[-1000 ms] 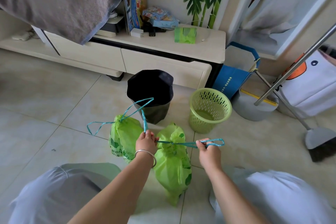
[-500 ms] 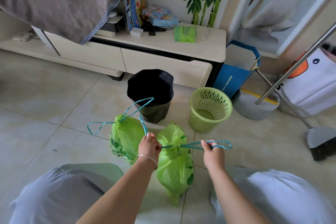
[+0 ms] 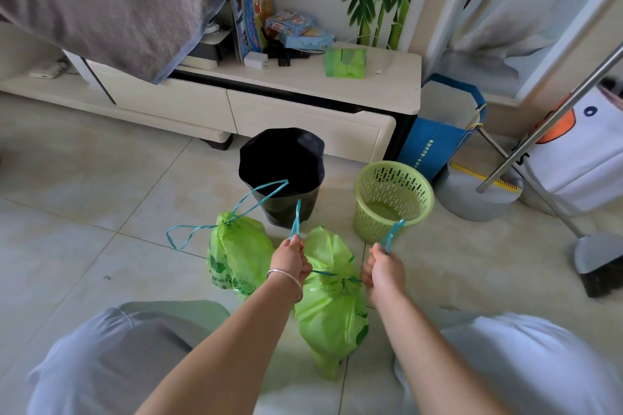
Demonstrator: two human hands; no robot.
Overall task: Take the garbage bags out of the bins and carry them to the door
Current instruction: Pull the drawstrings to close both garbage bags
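Two green garbage bags lie on the tiled floor in front of my knees. The nearer bag (image 3: 332, 310) is cinched at its neck by a teal drawstring. My left hand (image 3: 290, 261) grips one end of that drawstring and my right hand (image 3: 382, 268) grips the other, with the cord taut between them and loops sticking up from both fists. The second bag (image 3: 237, 254) sits to the left, tied shut, its teal drawstring loops lying free. Behind them stand a black bin (image 3: 282, 172) and a green slotted bin (image 3: 392, 200), both without green bags.
A low cream cabinet (image 3: 303, 111) runs along the wall behind the bins. A blue paper bag (image 3: 438, 138), a grey dustpan (image 3: 472, 192), a metal pole (image 3: 553, 125) and a broom (image 3: 600, 266) crowd the right side. Open tiled floor lies to the left.
Both hands have drawn closer together and nearer to the bag's neck, pulling the drawstring tight. The drawstring loops now point upward from my fists instead of stretching sideways.
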